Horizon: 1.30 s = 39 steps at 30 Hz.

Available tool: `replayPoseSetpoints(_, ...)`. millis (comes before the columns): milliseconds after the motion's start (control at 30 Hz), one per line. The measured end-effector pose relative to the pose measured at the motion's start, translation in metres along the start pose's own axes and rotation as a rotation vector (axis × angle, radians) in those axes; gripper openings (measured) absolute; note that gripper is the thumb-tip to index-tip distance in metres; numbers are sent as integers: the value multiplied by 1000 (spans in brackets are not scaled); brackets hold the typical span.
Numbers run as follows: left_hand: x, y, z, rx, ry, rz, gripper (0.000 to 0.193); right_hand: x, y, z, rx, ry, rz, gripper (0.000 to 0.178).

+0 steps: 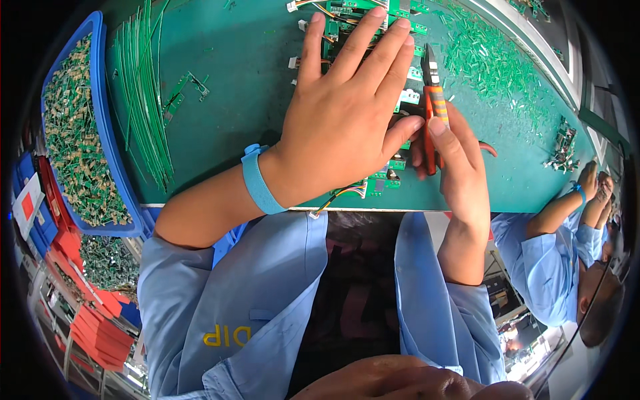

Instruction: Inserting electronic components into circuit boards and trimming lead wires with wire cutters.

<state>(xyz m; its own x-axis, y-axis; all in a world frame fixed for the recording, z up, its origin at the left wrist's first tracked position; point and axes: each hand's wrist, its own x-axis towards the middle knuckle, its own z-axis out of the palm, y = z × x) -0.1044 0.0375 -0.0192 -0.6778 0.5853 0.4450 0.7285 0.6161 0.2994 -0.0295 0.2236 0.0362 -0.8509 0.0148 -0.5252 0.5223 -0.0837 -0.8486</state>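
Note:
My left hand (340, 127) lies flat, fingers spread, over a row of green circuit boards (383, 183) with white connectors and short wires. It covers much of the row. A teal strap (259, 180) circles that wrist. My right hand (460, 160) is closed around side cutters (437, 100) with red-orange and grey handles. Their dark jaws point away from me, just right of the boards. Whether the jaws touch a board I cannot make out. A wire bundle with a white plug (340, 198) hangs over the near table edge.
A blue bin (100, 133) full of small board pieces stands at the left, beside long thin green strips (143, 100). Green offcuts (490, 53) litter the green table's far right. A small heap of parts (563, 145) lies near another person's hands (593, 183).

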Motion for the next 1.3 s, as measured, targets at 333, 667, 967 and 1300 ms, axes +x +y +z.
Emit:
replayPoseSetpoints(333,3,10,-16,-85,-88,-98,73,11,-8,-3,12,1,-9,29)
replayPoseSetpoints(667,3,11,-19,-114,-76,-99,71,12,-13,13,31,100,-28,27)
replayPoseSetpoints(967,4,12,-18,-118,-67,-104,70,16,-13,7,-30,87,-5,26)
replayPoseSetpoints(1300,1,11,-17,-125,-56,-112,68,17,-9,8,79,37,-24,27)
